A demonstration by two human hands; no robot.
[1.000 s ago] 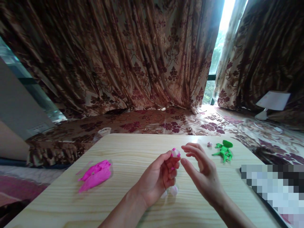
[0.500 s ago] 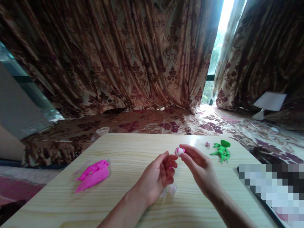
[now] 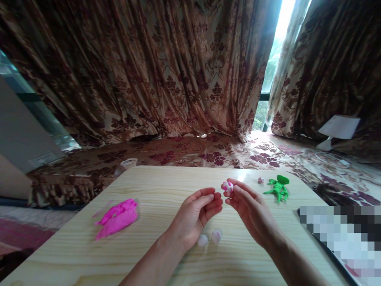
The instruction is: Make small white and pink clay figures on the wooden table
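Note:
Between the thumb and fingers of my right hand (image 3: 251, 206) is a small white clay ball with pink spots (image 3: 228, 186), held above the table. My left hand (image 3: 196, 210) is just to its left, apart from the ball. Its thumb presses against the curled index finger, and whatever may be pinched there is hidden or too small to name. Below the hands, a round white piece (image 3: 203, 240) and a whitish piece with a pink tint (image 3: 216, 237) lie on the wooden table (image 3: 160, 254).
A bright pink clay mass in clear wrap (image 3: 119, 218) lies to the left. At the back right are a green clay figure (image 3: 278, 188) and a small pinkish lump (image 3: 260, 180). A dark-edged, pixelated object (image 3: 342, 242) borders the right side. A white lamp (image 3: 339, 127) stands beyond.
My right hand has turned the spotted ball and moved it slightly right. My left hand has drawn its thumb onto the index finger, and the white piece below shows more fully.

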